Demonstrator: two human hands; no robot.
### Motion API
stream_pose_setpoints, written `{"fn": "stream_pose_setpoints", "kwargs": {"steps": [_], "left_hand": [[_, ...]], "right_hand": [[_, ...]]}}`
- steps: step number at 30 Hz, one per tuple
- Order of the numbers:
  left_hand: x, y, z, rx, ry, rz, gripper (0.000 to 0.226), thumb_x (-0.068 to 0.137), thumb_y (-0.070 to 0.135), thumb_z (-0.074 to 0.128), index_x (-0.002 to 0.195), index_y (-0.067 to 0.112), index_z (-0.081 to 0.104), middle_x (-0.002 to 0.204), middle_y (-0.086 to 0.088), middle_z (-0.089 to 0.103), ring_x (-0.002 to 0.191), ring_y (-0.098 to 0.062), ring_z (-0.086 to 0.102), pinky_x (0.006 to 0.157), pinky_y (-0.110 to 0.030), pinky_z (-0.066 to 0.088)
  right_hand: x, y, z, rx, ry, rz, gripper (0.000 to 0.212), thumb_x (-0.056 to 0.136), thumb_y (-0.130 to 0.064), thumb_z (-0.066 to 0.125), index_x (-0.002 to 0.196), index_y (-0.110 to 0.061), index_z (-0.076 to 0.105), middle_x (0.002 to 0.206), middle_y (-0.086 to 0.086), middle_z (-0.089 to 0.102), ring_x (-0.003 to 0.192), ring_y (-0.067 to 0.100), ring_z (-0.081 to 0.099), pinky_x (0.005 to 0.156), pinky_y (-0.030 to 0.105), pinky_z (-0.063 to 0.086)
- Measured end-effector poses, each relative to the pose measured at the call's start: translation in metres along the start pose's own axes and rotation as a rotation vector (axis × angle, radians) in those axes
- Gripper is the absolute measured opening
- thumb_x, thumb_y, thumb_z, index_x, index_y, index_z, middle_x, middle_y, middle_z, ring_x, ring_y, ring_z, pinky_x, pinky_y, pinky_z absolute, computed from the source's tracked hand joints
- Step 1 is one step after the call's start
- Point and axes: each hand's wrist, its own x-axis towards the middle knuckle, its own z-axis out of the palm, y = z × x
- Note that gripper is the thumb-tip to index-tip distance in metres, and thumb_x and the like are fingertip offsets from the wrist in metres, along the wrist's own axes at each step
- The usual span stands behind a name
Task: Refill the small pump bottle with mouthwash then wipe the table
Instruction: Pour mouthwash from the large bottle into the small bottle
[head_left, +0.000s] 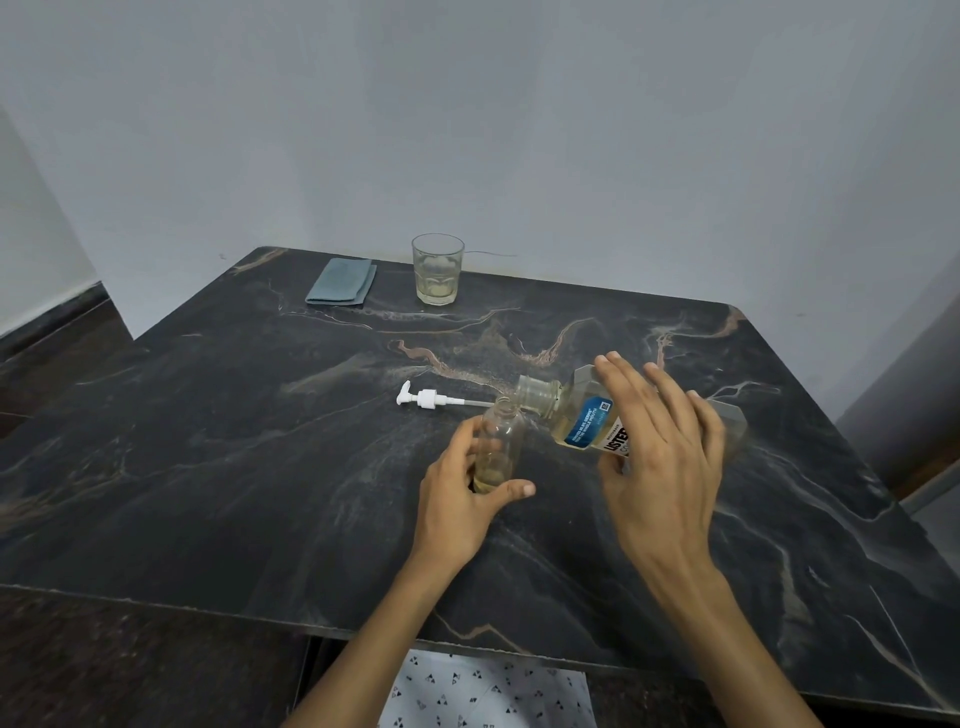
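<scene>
Two hands: left hand grips clear small pump bottle; right hand grips faceted mouthwash bottle.

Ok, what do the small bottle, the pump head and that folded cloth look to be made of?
Small bottle: clear and glossy, plastic or glass, hard to tell; the left hand shows through its wall.
Pump head: opaque white plastic, smooth, with a thin tube.
Folded cloth: soft grey-blue fabric, matte, with rounded folded edges, possibly microfibre.

plain home room, dark marble table against bare grey wall, drinking glass
</scene>
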Motion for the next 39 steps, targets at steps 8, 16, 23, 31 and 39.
{"fn": "stream_pose_setpoints", "kwargs": {"steps": [8,16,23,31,39], "left_hand": [[0.0002,-0.0012,0.0004,-0.011,0.005,-0.002,0.065,0.054,0.048,0.079,0.108,0.056,0.044,0.104,0.018,0.063,0.097,0.004,0.062,0.087,-0.029,0.055],[0.0005,-0.0024,0.001,-0.012,0.004,0.0,0.066,0.055,0.045,0.081,0.109,0.055,0.044,0.107,0.015,0.063,0.1,0.002,0.062,0.088,-0.028,0.054],[0.0006,-0.0017,0.0003,-0.011,-0.002,0.0,0.065,0.055,0.048,0.079,0.11,0.055,0.044,0.107,0.018,0.063,0.1,0.003,0.062,0.088,-0.029,0.054],[0.0003,-0.0011,0.0005,-0.009,0.0,0.01,0.065,0.055,0.049,0.079,0.11,0.053,0.045,0.107,0.016,0.064,0.098,0.002,0.063,0.088,-0.032,0.055],[0.0004,-0.0006,0.0004,-0.005,-0.002,-0.001,0.064,0.054,0.05,0.079,0.107,0.06,0.044,0.105,0.021,0.062,0.099,0.004,0.062,0.089,-0.031,0.054]], "right_hand": [[-0.0001,-0.0009,-0.0007,-0.01,0.0,0.003,0.097,0.05,0.019,0.078,0.135,-0.016,0.049,0.136,0.001,0.054,0.129,0.025,0.045,0.106,0.037,0.021],[-0.0003,-0.0006,-0.0011,-0.009,-0.001,0.002,0.097,0.05,0.018,0.079,0.135,-0.017,0.049,0.136,0.0,0.054,0.129,0.025,0.044,0.106,0.037,0.02],[0.0,-0.001,-0.0006,-0.008,0.005,0.002,0.098,0.048,0.018,0.079,0.135,-0.016,0.049,0.135,0.001,0.054,0.128,0.025,0.045,0.106,0.036,0.02],[-0.0004,-0.0009,-0.001,-0.014,0.008,-0.004,0.097,0.049,0.019,0.078,0.135,-0.016,0.05,0.136,0.001,0.054,0.128,0.026,0.045,0.106,0.037,0.021],[-0.0005,-0.0005,-0.0003,-0.008,0.006,-0.002,0.098,0.049,0.018,0.078,0.135,-0.016,0.049,0.136,0.001,0.054,0.128,0.025,0.044,0.106,0.037,0.02]]}}
